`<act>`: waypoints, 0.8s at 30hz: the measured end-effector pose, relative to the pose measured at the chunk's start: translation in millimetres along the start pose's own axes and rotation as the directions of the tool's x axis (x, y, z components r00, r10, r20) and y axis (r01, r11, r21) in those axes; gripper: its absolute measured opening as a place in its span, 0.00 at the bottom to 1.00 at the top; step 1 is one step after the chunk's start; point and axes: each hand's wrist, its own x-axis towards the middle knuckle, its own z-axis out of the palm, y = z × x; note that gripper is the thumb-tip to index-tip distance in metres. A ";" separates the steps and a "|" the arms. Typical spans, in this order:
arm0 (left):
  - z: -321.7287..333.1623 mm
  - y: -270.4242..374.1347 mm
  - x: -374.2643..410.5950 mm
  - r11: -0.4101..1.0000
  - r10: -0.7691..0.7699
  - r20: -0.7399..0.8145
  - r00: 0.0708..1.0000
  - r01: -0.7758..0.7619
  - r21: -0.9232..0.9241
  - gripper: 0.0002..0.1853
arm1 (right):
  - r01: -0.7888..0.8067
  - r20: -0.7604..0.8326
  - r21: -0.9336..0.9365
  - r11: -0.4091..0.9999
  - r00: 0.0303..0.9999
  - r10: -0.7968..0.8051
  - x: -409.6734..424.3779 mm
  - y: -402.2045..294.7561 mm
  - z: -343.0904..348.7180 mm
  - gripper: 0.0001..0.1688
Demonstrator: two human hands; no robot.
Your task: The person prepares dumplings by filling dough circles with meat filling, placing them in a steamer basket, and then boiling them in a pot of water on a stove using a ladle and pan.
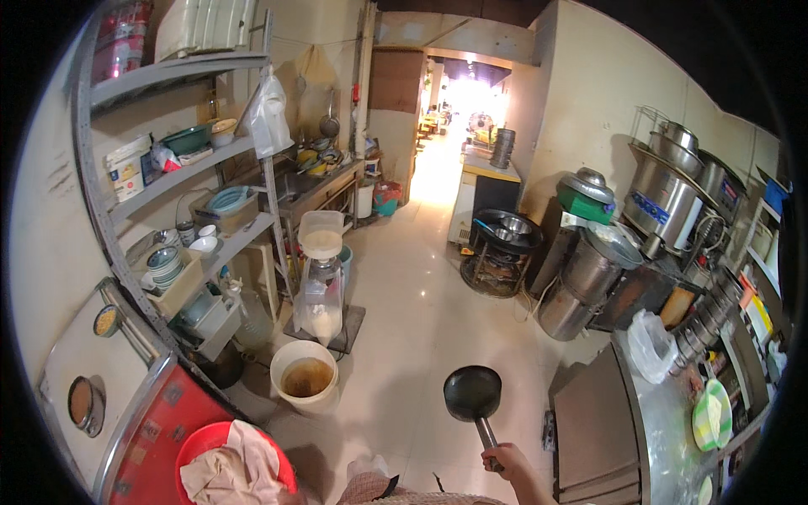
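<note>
My right hand [502, 457] grips the handle of a dark metal wok-style pan [472, 392], held out over the tiled floor. The pan's bowl points away from me, and no contents show in it. My left hand is out of view. At lower left, before me, a red plastic basin [201, 435] holds a crumpled beige cloth [230, 470]. A white bucket [275, 369] with brownish liquid in it stands on the floor ahead and to the left.
A dough-dispensing or grinding machine [322, 278] stands behind the bucket. Metal shelves [246, 230] with bowls line the left wall. A steel counter [663, 416] runs along my right. Farther ahead are a burner stand with a black wok [527, 243] and stacked steel pots [571, 309].
</note>
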 end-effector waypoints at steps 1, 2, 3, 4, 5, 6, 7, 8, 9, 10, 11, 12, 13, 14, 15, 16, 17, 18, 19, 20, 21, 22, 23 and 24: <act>-0.7 0.2 15.6 0.993 -0.116 0.022 0.993 0.116 -0.033 0.13 | 0.012 0.015 -0.024 1.000 1.000 -0.012 48.2 -21.7 14.8 0.06; -2.3 6.2 29.4 0.978 -0.198 0.031 0.980 0.199 -0.054 0.12 | 0.040 0.041 -0.027 0.999 0.998 -0.039 82.3 -50.3 33.5 0.05; -1.7 16.9 47.9 0.964 -0.253 0.039 0.967 0.255 -0.071 0.12 | 0.052 0.057 -0.048 0.997 0.997 -0.050 118.2 -78.4 51.7 0.05; -4.4 32.0 68.7 0.949 -0.299 0.044 0.953 0.302 -0.089 0.11 | 0.082 0.065 -0.076 0.994 0.995 -0.077 155.0 -104.2 69.2 0.05; -1.4 53.7 96.6 0.938 -0.330 0.051 0.943 0.333 -0.098 0.10 | 0.111 0.073 -0.104 0.988 0.992 -0.104 193.4 -129.0 85.1 0.05; -5.6 75.4 122.3 0.941 -0.329 0.059 0.942 0.332 -0.060 0.10 | 0.107 0.098 -0.071 0.992 0.990 -0.100 230.2 -149.4 102.9 0.06; -13.2 87.9 153.9 0.965 -0.248 0.071 0.966 0.240 0.106 0.10 | 0.101 0.131 -0.042 0.994 0.987 -0.095 254.5 -172.5 124.9 0.06; -25.8 110.2 197.4 0.747 0.061 0.208 0.976 -0.183 0.640 0.10 | 0.080 0.169 -0.034 0.996 0.983 -0.073 278.3 -196.6 147.8 0.06; -35.0 155.0 245.7 0.339 0.279 0.373 0.885 -0.454 0.824 0.10 | 0.090 0.208 -0.041 0.995 0.975 -0.080 302.6 -234.8 178.6 0.06; -36.7 196.4 280.3 0.727 0.270 0.149 0.951 -0.303 0.617 0.06 | 0.133 0.241 -0.045 0.990 0.963 -0.118 318.6 -275.4 208.3 0.07; -34.9 273.9 302.1 0.945 0.255 -0.037 0.966 -0.241 0.222 0.06 | 0.122 0.226 -0.064 0.990 0.969 -0.104 341.5 -305.0 217.0 0.07; -36.4 346.4 315.0 0.799 -0.063 -0.065 0.996 0.011 -0.601 0.05 | 0.161 0.209 -0.110 0.981 0.968 -0.136 368.0 -338.0 234.3 0.07; -48.7 374.5 343.1 0.790 0.021 -0.087 0.996 -0.069 -0.609 0.11 | 0.189 0.245 -0.171 0.967 0.959 -0.144 395.8 -373.5 267.4 0.07; -56.8 398.1 364.6 0.814 0.220 -0.215 0.951 -0.300 -0.497 0.12 | 0.258 0.320 -0.227 0.939 0.930 -0.179 420.3 -412.3 301.9 0.07; -56.4 414.9 374.0 0.800 0.263 -0.252 0.931 -0.357 -0.483 0.13 | 0.315 0.377 -0.278 0.907 0.905 -0.199 446.6 -442.4 329.6 0.07; -57.1 439.2 384.1 0.778 0.324 -0.286 0.902 -0.426 -0.462 0.14 | 0.307 0.374 -0.261 0.915 0.906 -0.197 478.4 -477.2 358.1 0.08; -64.0 492.8 378.5 0.748 0.250 -0.254 0.934 -0.353 -0.562 0.15 | 0.295 0.350 -0.231 0.927 0.914 -0.204 511.4 -512.4 376.9 0.08; -71.9 526.3 371.6 0.708 0.163 -0.223 0.961 -0.271 -0.652 0.16 | 0.307 0.368 -0.246 0.920 0.907 -0.204 548.3 -536.5 396.2 0.07; -74.3 526.4 387.9 0.661 0.221 -0.271 0.937 -0.348 -0.664 0.15 | 0.339 0.417 -0.264 0.903 0.884 -0.210 580.8 -570.3 432.9 0.07; -73.5 515.0 401.8 0.610 0.276 -0.321 0.906 -0.423 -0.670 0.15 | 0.381 0.417 -0.285 0.880 0.876 -0.244 601.8 -608.0 475.0 0.06; -64.7 492.9 415.9 0.556 0.321 -0.373 0.871 -0.492 -0.670 0.14 | 0.420 0.420 -0.309 0.853 0.865 -0.273 623.3 -640.2 518.2 0.06; -52.4 469.6 424.7 0.491 0.155 -0.422 0.893 -0.441 -0.752 0.12 | 0.460 0.463 -0.333 0.823 0.840 -0.282 652.7 -666.3 554.5 0.06; -40.4 451.8 422.3 0.420 0.101 -0.448 0.888 -0.446 -0.790 0.09 | 0.505 0.500 -0.347 0.790 0.812 -0.300 682.7 -697.5 587.1 0.06; -29.7 433.9 415.1 0.344 0.039 -0.478 0.877 -0.461 -0.818 0.07 | 0.522 0.499 -0.377 0.765 0.810 -0.307 715.5 -720.5 624.4 0.06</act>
